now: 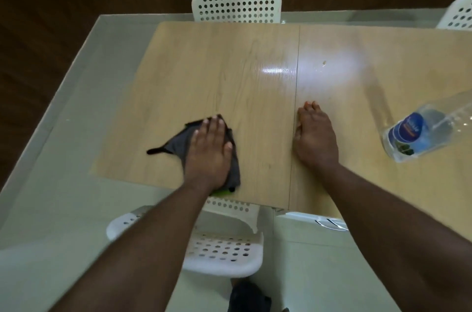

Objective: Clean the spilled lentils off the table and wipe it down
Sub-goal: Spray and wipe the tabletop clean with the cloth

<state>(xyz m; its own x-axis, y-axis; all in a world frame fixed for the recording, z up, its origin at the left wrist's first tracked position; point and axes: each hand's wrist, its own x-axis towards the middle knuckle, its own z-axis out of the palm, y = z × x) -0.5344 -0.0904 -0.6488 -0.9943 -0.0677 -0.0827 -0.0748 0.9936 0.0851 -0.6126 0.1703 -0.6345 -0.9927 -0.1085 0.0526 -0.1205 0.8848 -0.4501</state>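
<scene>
Wooden table, pale floor, white chairs

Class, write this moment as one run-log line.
stage: wiping | left hand: flat on grey cloth | right hand: resting on table | lentils: none visible

Bottle cut off at right edge; cloth partly hidden under left hand.
</scene>
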